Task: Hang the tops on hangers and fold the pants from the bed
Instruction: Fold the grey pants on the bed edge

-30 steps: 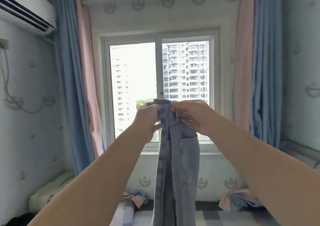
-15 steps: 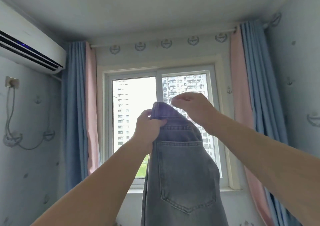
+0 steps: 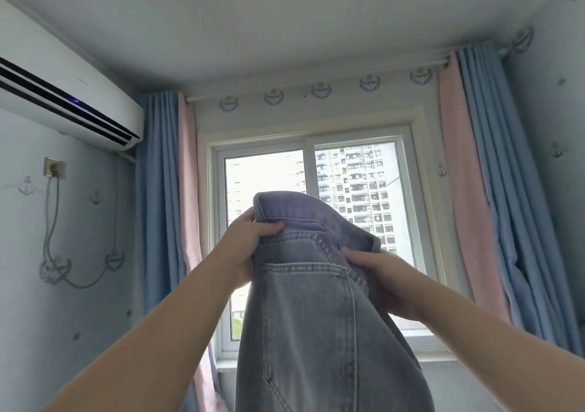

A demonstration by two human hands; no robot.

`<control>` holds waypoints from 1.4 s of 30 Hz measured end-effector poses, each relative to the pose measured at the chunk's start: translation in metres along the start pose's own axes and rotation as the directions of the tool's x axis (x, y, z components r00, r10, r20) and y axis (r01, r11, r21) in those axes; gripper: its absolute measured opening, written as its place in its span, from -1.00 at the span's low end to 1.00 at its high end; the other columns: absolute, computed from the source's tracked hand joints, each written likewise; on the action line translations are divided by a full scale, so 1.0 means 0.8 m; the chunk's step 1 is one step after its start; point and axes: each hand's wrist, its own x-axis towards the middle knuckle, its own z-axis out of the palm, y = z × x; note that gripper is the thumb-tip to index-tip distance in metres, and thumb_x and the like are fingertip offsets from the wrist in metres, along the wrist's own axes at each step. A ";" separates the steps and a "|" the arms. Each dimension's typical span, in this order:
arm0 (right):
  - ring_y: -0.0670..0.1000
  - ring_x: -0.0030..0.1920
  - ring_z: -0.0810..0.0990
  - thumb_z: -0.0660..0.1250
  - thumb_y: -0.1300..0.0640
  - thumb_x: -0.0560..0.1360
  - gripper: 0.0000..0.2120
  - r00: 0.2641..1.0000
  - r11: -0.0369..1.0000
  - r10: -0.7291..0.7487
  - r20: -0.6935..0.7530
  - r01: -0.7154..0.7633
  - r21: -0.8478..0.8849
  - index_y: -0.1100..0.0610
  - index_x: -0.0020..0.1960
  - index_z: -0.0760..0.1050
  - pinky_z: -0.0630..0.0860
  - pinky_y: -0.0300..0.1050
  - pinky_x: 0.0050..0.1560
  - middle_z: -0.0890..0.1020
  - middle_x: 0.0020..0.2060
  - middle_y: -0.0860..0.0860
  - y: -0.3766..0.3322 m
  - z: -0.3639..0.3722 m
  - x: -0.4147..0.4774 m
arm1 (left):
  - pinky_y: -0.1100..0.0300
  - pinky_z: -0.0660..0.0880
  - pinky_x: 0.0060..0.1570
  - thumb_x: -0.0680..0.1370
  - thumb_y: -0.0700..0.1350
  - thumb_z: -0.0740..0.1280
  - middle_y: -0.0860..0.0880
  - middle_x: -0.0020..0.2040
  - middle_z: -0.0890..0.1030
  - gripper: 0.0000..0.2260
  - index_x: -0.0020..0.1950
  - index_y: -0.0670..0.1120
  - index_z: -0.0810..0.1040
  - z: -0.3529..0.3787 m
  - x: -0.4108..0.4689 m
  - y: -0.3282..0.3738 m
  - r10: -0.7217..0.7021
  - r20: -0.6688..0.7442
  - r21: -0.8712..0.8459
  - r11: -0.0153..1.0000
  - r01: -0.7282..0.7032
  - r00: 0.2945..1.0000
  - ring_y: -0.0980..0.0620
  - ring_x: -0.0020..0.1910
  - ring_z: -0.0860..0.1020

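Head view. Entry: pants step, garment held up by the waist.

1. Left hand: grips the left end of the waistband, with the thumb laid across the front and the fingers behind the cloth.
2. Right hand: curled into the right side of the waistband, a little lower than the other hand. Its fingertips are sunk in the denim.
3. Jeans: grey-blue denim with a back pocket facing the camera. They are held in the air in front of the lower half of the window and hang down past the bottom edge of the picture.
4. Curtains: blue and pink, drawn back on either side of the window.
5. Air conditioner: on the wall up and to the left of the window. A socket with a looped cable sits below it.

Step in hand, as judged: the jeans are being held up and straightened by the waist before folding, and no fold is made yet. The next move calls for matching the two legs seam to seam, keeping hold of both waist ends, then bringing the jeans down to a flat surface to fold them.

Not determinable:
- The legs and hems are cut off below.
- Whether one leg lies squarely on the other cannot be told.
- Most of the right hand's fingers are hidden by cloth.
- The bed, hangers and tops lie outside the frame.
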 end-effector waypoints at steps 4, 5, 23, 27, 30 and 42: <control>0.12 -0.04 0.74 0.45 0.16 0.52 -0.76 0.899 0.981 -0.192 -0.393 0.167 -0.097 0.20 0.17 0.63 0.68 0.00 -0.10 0.74 -0.02 0.11 -0.033 0.041 0.035 | -0.22 0.58 0.15 0.52 -0.38 0.39 -0.18 0.13 0.69 -0.63 0.28 -0.10 0.59 -0.071 -0.006 0.007 0.000 -0.057 0.081 0.997 0.005 0.998 -0.26 0.10 0.66; 0.09 -0.11 0.75 0.44 0.17 0.54 -0.81 0.878 0.971 -0.233 -0.418 0.183 -0.157 0.17 0.13 0.63 0.67 -0.08 -0.23 0.75 -0.07 0.09 -0.045 0.053 0.042 | -0.18 0.61 0.12 0.51 -0.38 0.40 -0.16 0.12 0.70 -0.63 0.27 -0.09 0.59 -0.087 -0.007 0.010 0.024 -0.078 0.108 0.994 -0.015 0.997 -0.23 0.08 0.67; 0.22 0.00 0.62 0.35 0.08 0.59 -0.76 0.647 0.625 -0.595 -0.478 -0.002 -0.781 0.28 0.02 0.61 0.55 0.21 0.14 0.66 -0.05 0.20 -0.131 0.292 0.050 | 0.22 0.40 -0.31 0.68 -0.02 0.22 0.02 -0.13 0.50 -0.80 0.16 -0.10 0.26 -0.242 -0.081 0.089 0.546 -0.160 0.646 0.687 -0.332 0.822 0.11 -0.17 0.51; 0.21 0.03 0.60 0.34 0.17 0.59 -0.83 0.634 0.606 -0.611 -0.474 -0.011 -0.795 0.25 0.07 0.61 0.53 0.08 0.10 0.65 -0.01 0.20 -0.163 0.335 -0.010 | -0.04 0.53 -0.18 0.67 0.06 0.21 -0.02 -0.12 0.54 -0.74 0.14 -0.10 0.27 -0.248 -0.152 0.136 0.604 -0.091 0.711 0.596 -0.373 0.792 -0.05 -0.15 0.57; 0.17 -0.02 0.58 0.29 0.22 0.59 -0.88 0.632 0.578 -0.629 -0.453 -0.009 -0.816 0.24 0.03 0.59 0.50 -0.04 -0.06 0.64 -0.03 0.18 -0.185 0.364 -0.067 | -0.06 0.54 -0.18 0.66 0.09 0.22 -0.02 -0.16 0.53 -0.73 0.12 -0.10 0.28 -0.241 -0.208 0.169 0.621 -0.073 0.704 0.586 -0.401 0.780 -0.05 -0.18 0.56; 0.22 0.05 0.59 0.36 0.23 0.55 -0.88 0.603 0.620 -0.614 -0.509 -0.029 -0.784 0.28 0.01 0.60 0.49 0.01 0.00 0.64 -0.02 0.19 -0.207 0.451 -0.260 | 0.11 0.45 -0.21 0.64 0.10 0.25 0.05 -0.11 0.53 -0.75 0.13 -0.05 0.37 -0.214 -0.388 0.216 0.484 -0.092 0.629 0.705 -0.327 0.870 0.08 -0.14 0.54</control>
